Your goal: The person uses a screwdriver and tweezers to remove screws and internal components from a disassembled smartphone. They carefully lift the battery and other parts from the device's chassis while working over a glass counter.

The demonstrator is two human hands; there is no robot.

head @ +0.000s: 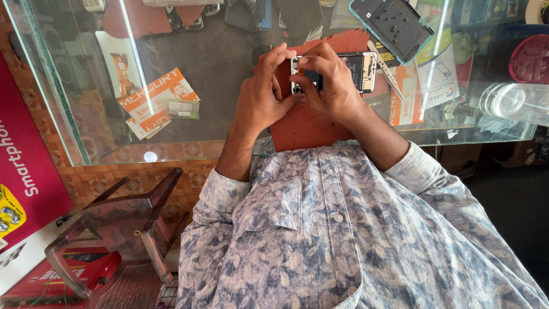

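An opened smartphone (pixel 357 70) with its back removed lies on a red mat (pixel 309 123) on the glass counter. My left hand (pixel 260 97) curls against the phone's left end, fingertips touching its top corner. My right hand (pixel 331 86) lies over the phone and pinches a small dark part (pixel 310 76) at its left end. Metal tweezers (pixel 388 71) lie just right of the phone, untouched.
A detached phone back cover (pixel 394 23) lies at the counter's far side. Cards and paper packets (pixel 157 100) show under the glass (pixel 217 63). A round clear container (pixel 509 102) sits at the right. A dark plastic chair (pixel 131 223) stands lower left, beside a red poster.
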